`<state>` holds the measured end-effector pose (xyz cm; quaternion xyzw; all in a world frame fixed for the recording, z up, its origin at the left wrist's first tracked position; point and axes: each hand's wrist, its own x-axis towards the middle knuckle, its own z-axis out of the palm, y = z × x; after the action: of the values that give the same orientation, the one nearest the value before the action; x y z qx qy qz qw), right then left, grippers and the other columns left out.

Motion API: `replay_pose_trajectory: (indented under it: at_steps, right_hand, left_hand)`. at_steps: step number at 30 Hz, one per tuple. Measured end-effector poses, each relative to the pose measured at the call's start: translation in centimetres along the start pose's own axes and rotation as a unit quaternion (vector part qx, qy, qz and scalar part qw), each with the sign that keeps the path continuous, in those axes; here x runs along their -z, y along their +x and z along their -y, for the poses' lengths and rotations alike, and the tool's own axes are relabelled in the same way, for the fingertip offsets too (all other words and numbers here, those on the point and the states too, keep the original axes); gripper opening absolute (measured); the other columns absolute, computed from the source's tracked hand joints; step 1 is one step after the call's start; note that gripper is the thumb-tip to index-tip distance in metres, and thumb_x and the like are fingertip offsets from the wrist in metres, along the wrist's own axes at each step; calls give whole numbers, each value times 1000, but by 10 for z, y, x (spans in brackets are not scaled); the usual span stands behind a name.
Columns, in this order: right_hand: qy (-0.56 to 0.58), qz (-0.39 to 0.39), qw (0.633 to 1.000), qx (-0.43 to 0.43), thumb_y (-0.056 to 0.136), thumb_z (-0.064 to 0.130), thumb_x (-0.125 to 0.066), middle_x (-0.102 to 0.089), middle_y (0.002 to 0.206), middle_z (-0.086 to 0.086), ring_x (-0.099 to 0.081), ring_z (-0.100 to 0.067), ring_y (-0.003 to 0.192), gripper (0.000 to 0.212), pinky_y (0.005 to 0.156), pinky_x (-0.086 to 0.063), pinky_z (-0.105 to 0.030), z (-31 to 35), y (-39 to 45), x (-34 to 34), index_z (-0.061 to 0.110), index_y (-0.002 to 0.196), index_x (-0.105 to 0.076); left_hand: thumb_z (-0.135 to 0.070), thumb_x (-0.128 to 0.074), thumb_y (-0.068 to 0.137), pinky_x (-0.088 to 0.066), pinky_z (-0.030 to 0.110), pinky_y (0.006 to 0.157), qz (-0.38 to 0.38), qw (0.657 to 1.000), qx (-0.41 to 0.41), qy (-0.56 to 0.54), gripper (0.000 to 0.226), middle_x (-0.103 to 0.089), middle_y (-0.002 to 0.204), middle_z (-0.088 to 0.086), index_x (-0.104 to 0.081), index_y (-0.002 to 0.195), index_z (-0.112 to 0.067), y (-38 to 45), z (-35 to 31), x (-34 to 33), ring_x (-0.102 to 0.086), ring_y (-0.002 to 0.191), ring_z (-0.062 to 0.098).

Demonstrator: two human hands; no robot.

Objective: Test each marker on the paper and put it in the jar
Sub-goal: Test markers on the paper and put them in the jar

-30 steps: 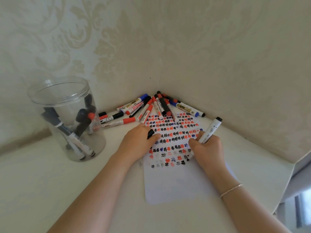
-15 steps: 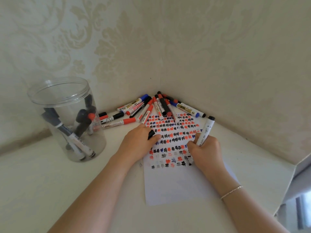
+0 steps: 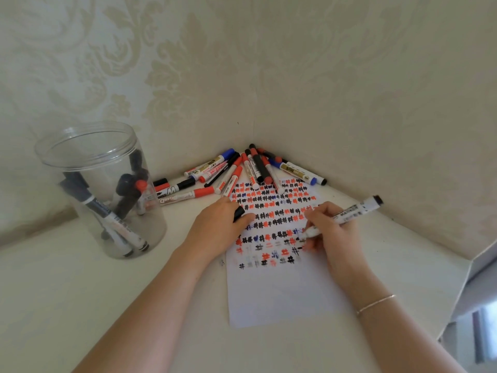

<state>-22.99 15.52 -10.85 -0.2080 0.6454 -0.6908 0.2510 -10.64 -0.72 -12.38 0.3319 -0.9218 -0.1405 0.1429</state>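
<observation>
Head view: right hand pinches marker, tip on paper.

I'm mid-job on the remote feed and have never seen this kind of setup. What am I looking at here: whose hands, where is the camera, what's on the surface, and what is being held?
There is no machine here: a person works with bare hands, and the one camera sits on their head, looking forward and down.

The right hand grips a white marker with its tip down on the paper, which is covered in rows of small black, red and blue hash marks. The marker's far end is black.

The left hand rests on the paper's left edge and pinches a small black cap, probably that marker's cap.

A pile of markers lies in the corner where the walls meet, at the top of the paper. To the left stands a clear jar, open at the top, already holding several markers.
</observation>
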Motion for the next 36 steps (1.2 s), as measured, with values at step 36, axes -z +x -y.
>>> replay_pose_trajectory:
  at_steps: [36]
  right_hand:
    - [138,114,983,-30,79,14,-70,-67,72,-9,-62,-19,60,14,58,-54,-26,46,6,-28,1,82,-64]
  left_hand:
    - [-42,-53,94,-39,15,57,44,968,-77,-234,13,-62,79,-10,-59,96,-31,-19,-19,13,-52,63,0]
